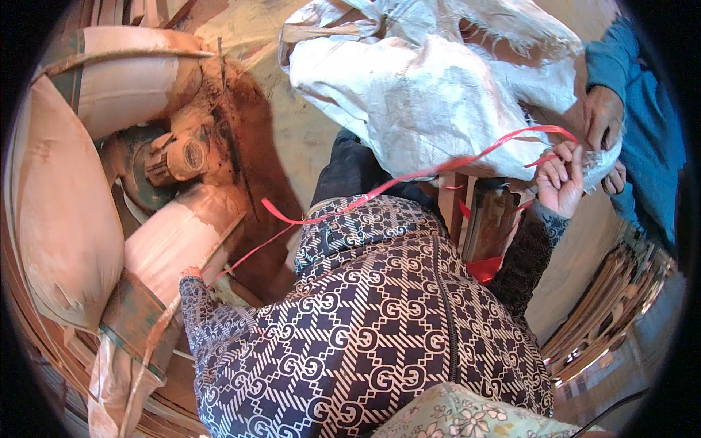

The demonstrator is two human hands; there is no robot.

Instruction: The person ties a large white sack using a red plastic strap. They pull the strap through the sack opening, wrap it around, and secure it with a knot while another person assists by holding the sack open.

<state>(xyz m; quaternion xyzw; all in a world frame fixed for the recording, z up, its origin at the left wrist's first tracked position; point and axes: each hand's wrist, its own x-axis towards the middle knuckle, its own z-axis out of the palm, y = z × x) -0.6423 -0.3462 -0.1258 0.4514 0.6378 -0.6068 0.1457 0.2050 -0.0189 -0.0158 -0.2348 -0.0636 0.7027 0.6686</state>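
Note:
A long red plastic strip [445, 166] stretches across my front, splitting into a loose end and a thin taut strand at the left. My right hand [561, 179], raised at the right, has its fingers closed on the strip. At the left, my left hand [191, 272] shows only a small part past the sleeve. The thin strand runs straight to it and seems held there, though the fingers are mostly hidden. Beyond the strip lies a large white woven sack [416, 95], its upper edge frayed.
At the right, another person's hand [604, 117] touches the sack, below a blue sleeve. A dusty motor [179, 157] stands at the left among full pale cloth bags [66, 212]. Stacked thin wood pieces [610, 306] lie at the lower right. More red strip [483, 270] hangs beside a post.

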